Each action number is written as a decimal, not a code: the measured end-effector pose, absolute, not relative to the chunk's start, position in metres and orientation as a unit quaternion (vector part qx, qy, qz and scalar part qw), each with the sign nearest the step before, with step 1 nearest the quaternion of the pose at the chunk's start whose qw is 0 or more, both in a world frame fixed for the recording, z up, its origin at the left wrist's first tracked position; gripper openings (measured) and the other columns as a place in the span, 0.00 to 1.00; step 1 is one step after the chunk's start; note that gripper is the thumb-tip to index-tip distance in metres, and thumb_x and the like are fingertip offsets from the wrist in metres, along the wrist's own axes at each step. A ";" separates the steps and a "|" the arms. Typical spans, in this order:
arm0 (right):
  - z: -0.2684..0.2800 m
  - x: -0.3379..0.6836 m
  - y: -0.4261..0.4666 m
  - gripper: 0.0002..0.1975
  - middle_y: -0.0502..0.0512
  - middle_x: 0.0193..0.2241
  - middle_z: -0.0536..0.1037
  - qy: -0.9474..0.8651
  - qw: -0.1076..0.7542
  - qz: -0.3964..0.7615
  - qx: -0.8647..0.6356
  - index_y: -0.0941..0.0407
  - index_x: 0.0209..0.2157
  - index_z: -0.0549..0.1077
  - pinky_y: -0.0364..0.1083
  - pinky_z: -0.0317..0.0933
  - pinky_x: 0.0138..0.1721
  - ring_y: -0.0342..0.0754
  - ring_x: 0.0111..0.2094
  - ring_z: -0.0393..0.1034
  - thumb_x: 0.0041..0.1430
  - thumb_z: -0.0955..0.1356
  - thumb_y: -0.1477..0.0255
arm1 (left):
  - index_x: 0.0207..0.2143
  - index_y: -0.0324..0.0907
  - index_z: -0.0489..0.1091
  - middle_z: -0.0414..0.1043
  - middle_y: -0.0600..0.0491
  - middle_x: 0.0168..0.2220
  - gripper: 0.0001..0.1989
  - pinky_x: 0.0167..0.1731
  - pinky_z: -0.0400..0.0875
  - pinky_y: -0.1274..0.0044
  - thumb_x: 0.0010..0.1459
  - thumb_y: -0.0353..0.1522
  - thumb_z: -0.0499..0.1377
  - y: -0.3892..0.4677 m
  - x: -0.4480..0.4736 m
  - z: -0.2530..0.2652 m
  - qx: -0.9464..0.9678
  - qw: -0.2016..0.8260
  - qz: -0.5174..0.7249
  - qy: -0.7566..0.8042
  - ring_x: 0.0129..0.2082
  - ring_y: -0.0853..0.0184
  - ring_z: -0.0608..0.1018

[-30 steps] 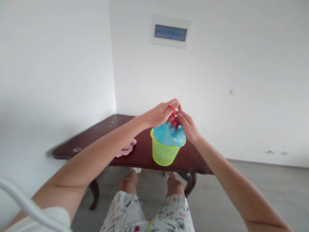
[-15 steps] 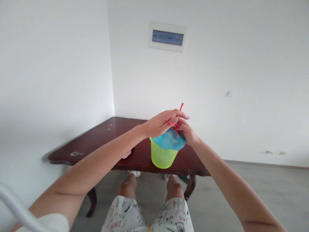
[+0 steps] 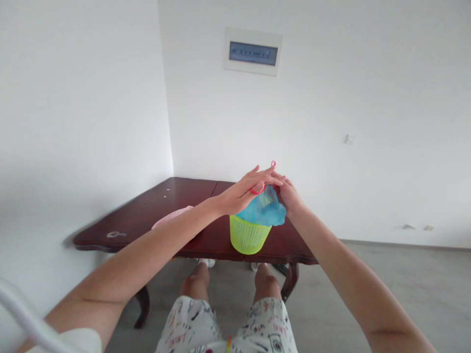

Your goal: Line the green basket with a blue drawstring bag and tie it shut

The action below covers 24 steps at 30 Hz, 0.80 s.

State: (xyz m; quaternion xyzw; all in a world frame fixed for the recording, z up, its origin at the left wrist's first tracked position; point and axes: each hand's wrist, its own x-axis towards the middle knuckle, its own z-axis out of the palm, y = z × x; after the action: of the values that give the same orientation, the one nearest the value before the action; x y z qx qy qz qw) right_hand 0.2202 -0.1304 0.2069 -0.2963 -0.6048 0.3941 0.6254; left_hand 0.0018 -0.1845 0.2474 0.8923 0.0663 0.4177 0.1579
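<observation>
A blue plastic bag (image 3: 263, 208) sits in a yellow-green mesh basket (image 3: 250, 239), its top drawn up between my hands. My left hand (image 3: 250, 187) is over the bag's left side, with a red drawstring (image 3: 257, 191) looped about the thumb and the fingers stretched out to the right. Against the bag's upper right, my right hand (image 3: 289, 195) has its fingers bent in and holds the gathered top with its red string. The fingertips of both hands overlap, so their exact grip is partly hidden. A small red loop sticks up above them.
The basket stands near the front edge of a dark red wooden table (image 3: 136, 215). Something pink (image 3: 172, 215) lies partly behind my left forearm. A clear-looking ring-shaped item (image 3: 116, 235) and small white scraps are on the table's left part. White walls stand behind and left.
The bag's top is pulled up higher into a peak. My left fingers have spread more, and the red end above the hands has become a small loop. More of the pink thing shows.
</observation>
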 end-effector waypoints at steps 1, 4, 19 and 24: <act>0.207 0.225 -0.124 0.27 0.53 0.32 0.83 -0.590 0.634 0.392 -0.311 0.49 0.38 0.77 0.51 0.79 0.40 0.53 0.37 0.81 0.65 0.77 0.39 | 0.60 0.52 0.82 0.87 0.43 0.59 0.30 0.87 0.39 0.51 0.87 0.52 0.43 -0.184 0.001 0.243 0.890 0.170 0.418 0.068 0.84 0.55 0.67; 0.205 0.240 -0.105 0.30 0.43 0.20 0.65 -0.550 0.647 0.387 -0.359 0.49 0.34 0.71 0.47 0.64 0.25 0.46 0.22 0.63 0.64 0.76 0.36 | 0.59 0.51 0.81 0.89 0.43 0.50 0.31 0.83 0.54 0.55 0.86 0.55 0.44 -0.183 -0.004 0.225 0.882 0.222 0.406 0.090 0.70 0.53 0.82; 0.191 0.241 -0.119 0.16 0.55 0.31 0.80 -0.615 0.524 0.477 -0.347 0.52 0.38 0.78 0.50 0.72 0.36 0.50 0.29 0.72 0.63 0.69 0.54 | 0.55 0.48 0.80 0.83 0.50 0.35 0.16 0.39 0.70 0.72 0.68 0.39 0.72 -0.118 -0.008 0.146 0.845 0.135 0.347 0.384 0.36 0.54 0.84; 0.168 0.226 -0.142 0.36 0.68 0.67 0.77 -0.817 0.363 0.076 -0.441 0.50 0.69 0.75 0.67 0.67 0.69 0.69 0.68 0.73 0.64 0.75 0.52 | 0.49 0.47 0.83 0.84 0.48 0.39 0.09 0.52 0.75 0.67 0.66 0.31 0.68 -0.096 -0.001 0.150 0.834 0.112 0.358 0.405 0.44 0.51 0.85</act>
State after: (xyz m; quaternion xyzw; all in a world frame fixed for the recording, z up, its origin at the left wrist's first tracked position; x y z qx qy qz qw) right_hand 0.2261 -0.1416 0.1681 -0.4413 -0.8172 0.0759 0.3627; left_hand -0.0009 -0.0959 0.1495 0.8340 0.4050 0.3576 0.1124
